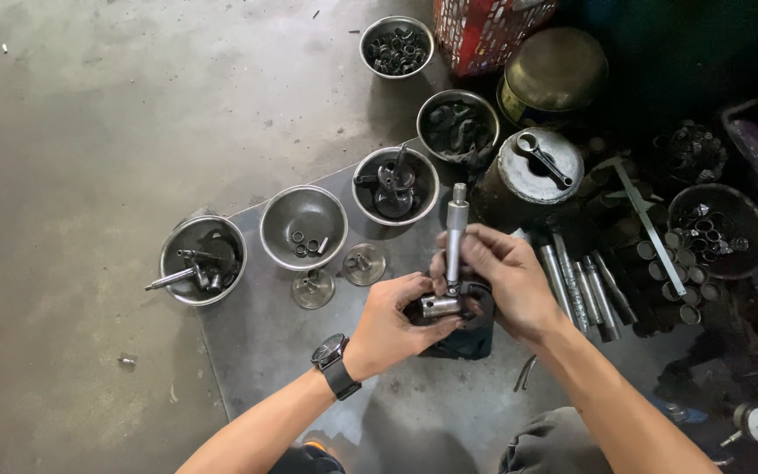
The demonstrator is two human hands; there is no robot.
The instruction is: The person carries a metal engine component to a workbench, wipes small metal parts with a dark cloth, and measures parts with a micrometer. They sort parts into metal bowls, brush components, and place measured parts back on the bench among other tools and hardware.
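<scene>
Near the middle of a grey sheet (256, 342) on the concrete floor, the left hand (394, 320) pinches a short, shiny metal cylinder (439, 305). The right hand (504, 276) closes around a slim, upright steel shaft (456, 237) standing on a dark, greasy part (475, 329). Five rounded steel bowls (303, 226) curve along the sheet's far edge.

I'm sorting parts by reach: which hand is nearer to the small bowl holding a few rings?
Left. The left hand sits just below and right of the bowl; the right hand, gripping the upright metal shaft, lies farther right.
</scene>
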